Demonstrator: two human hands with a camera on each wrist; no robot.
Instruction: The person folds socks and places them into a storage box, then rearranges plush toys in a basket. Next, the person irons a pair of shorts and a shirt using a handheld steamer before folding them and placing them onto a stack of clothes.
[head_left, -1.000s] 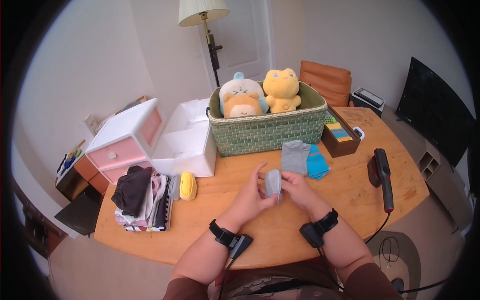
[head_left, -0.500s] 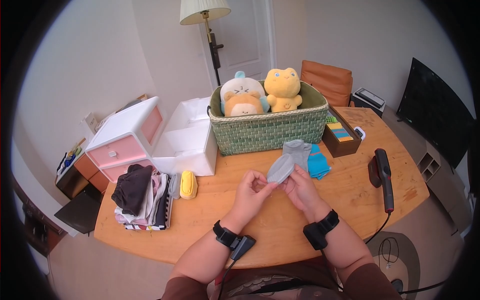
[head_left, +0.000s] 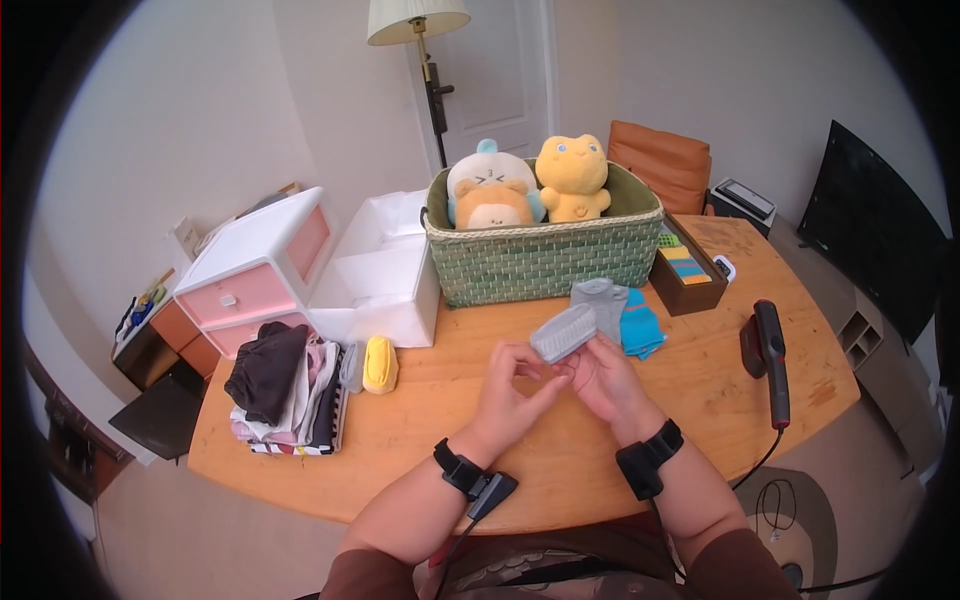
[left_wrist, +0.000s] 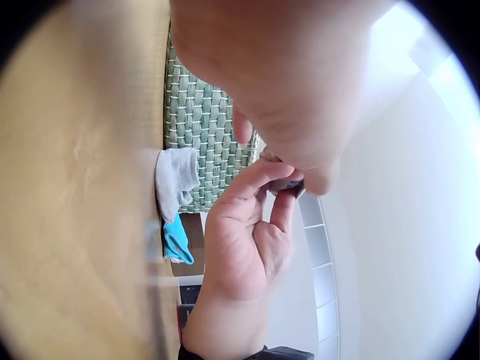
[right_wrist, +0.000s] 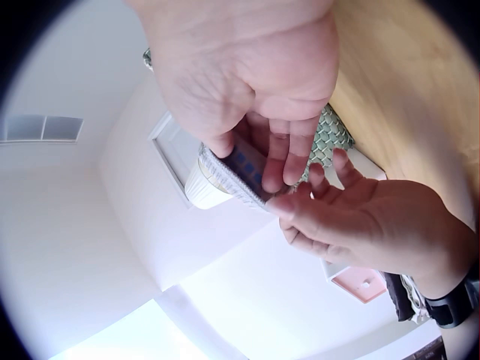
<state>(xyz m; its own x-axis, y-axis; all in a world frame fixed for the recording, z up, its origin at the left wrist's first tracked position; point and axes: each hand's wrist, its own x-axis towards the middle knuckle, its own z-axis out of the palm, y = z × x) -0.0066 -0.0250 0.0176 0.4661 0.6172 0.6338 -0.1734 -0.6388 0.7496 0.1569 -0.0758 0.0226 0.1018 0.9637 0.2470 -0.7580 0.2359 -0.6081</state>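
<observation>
Above the table, between the two hands, is a folded grey sock with a ribbed surface. My right hand grips it, thumb on one face and fingers curled inside the fold, as the right wrist view shows. Dark fabric with blue squares shows within that fold. At the sock's lower end, my left hand pinches the edge with thumb and fingertips. In the left wrist view the left hand hides most of the sock. A flat grey sock and a blue one lie just beyond.
A woven green basket holds plush toys. Left of it stand a white box, pink drawers, stacked clothes and a yellow roll. A brown box and a corded handheld appliance stand on the right.
The grey sock has turned from upright to slanting and lies higher over the right fingers. The left hand's raised fingers have come down to its end. The view has shifted slightly.
</observation>
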